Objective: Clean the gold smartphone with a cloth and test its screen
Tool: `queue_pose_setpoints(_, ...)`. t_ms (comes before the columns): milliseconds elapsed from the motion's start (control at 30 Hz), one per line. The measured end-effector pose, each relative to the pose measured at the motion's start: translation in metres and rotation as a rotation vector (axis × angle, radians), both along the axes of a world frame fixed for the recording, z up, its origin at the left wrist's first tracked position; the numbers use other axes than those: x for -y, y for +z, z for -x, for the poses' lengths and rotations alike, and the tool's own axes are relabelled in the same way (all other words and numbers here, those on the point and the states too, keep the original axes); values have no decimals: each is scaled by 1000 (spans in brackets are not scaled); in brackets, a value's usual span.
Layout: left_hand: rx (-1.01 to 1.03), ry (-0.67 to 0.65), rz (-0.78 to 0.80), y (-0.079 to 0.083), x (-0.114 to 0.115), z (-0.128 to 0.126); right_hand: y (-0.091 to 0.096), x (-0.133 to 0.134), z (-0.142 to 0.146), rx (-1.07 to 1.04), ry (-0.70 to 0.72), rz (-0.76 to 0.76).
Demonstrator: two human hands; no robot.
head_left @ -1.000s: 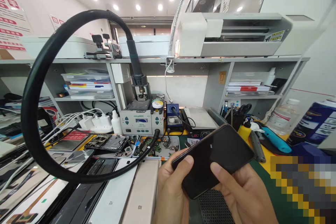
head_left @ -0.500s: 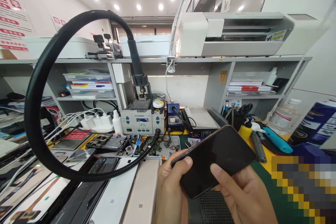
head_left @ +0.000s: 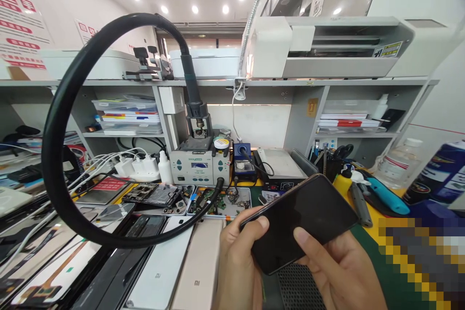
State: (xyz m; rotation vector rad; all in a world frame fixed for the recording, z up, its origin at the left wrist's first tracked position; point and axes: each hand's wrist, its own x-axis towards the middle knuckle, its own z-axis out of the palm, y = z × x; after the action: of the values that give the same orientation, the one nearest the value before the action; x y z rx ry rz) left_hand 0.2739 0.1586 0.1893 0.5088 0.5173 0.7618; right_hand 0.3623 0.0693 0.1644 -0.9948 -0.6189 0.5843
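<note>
A black smartphone (head_left: 305, 225) with a dark screen is held tilted above the bench, its face toward me. My left hand (head_left: 241, 252) is closed round its left end, the thumb resting on the glass near the edge. From the lower right my right hand (head_left: 337, 264) grips the same phone, its thumb tip on the screen by the lower edge. The other fingers of both hands are mostly hidden behind the phone. Below it, a black perforated mat (head_left: 300, 288) lies on the green work surface (head_left: 370, 252).
Left of my hands lie a gold phone back (head_left: 201, 256), a white phone back (head_left: 160, 264) and several phone parts. A hot-air station (head_left: 199, 167) with a looping black hose (head_left: 54, 155) stands behind. A tray of circuit boards (head_left: 221, 201), a yellow bottle (head_left: 342, 180) and a clear bottle (head_left: 399, 162) are nearby.
The whole view has shifted slightly, so the scene sits a little farther right. Both hands keep the same hold on the smartphone.
</note>
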Motion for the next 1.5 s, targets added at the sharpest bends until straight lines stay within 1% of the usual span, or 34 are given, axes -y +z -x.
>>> queue_pose_setpoints(200, 0, -5, -32, -2, 1, 0, -2, -1, -2, -12, -10, 10)
queue_pose_setpoints(300, 21, -1, -88, -5, 1, -1, -2, 0, -4, -22, -20, 34)
queue_pose_setpoints(400, 37, -2, -132, -7, 1, -2, -1, 1, -5, -37, -8, 26)
queue_pose_setpoints(667, 2, 17, -59, -2, 1, -2, -1, 2, -3, 7, -17, -12)
queue_pose_setpoints(900, -10, 12, -61, -1, 1, -1, -7, 1, -5, 2, 22, -22)
queue_pose_setpoints(1033, 1, -11, -71, -2, 0, 0, -8, 1, -4, -1, 16, -20)
queue_pose_setpoints(1500, -19, 11, -52, 0, 0, 0, -5, -1, -1, -9, -17, -1)
